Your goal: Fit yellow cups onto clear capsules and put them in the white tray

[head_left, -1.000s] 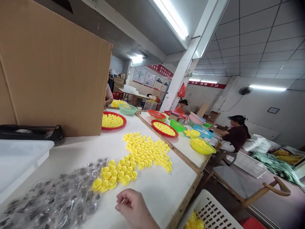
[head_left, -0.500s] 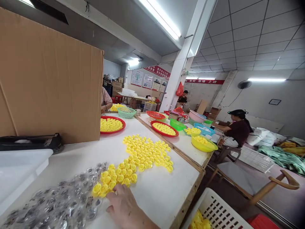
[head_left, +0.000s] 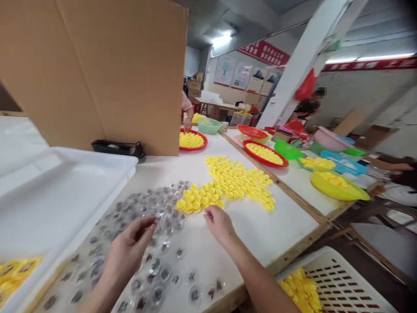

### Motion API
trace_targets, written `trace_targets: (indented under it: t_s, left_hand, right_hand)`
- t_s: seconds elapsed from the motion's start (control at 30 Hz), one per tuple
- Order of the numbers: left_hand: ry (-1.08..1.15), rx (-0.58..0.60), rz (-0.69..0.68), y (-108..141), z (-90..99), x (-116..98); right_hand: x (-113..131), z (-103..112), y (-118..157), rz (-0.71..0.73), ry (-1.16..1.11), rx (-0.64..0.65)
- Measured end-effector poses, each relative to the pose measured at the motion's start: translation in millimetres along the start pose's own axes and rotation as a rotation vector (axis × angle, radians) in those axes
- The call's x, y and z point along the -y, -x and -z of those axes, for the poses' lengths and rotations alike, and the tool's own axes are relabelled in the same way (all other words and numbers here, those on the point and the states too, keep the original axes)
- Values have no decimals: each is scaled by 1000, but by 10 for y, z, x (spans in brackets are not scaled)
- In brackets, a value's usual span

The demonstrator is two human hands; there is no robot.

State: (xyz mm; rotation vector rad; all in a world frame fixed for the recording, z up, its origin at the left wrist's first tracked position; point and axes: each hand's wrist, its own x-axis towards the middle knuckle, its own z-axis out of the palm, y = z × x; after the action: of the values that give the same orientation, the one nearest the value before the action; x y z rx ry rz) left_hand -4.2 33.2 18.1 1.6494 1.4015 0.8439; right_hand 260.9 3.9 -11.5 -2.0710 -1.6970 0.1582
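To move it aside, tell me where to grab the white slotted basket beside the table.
Grip the white slotted basket by its top rim at the far corner, coming down from above with the right hand. That corner looks free, the rim gives an edge to hook over, and the yellow pieces lie inside, away from it.

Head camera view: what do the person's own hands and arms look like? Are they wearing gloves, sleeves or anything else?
The left hand and the right hand are bare, with no gloves. The left forearm and the right forearm are also bare: no sleeve shows, and no watch or bracelet is visible.
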Motion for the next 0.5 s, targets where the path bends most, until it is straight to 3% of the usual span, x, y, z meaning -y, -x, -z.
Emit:
trace_targets:
  t_s: [0.13,0.23,0.33,0.5]
  left_hand:
    - [90,78,90,-40,-46,104]
    - [85,129,71,-17,-50,113]
    - [57,103,29,-2,-25,148]
    - [41,103,-28,-68,-116,482]
  right_hand:
    - [34,42,-67,-2,4,47]
    - [104,33,-182,17,46,72]
    - [174,18,-335,65,105,109]
    - [265,75,-447,174,244,202]
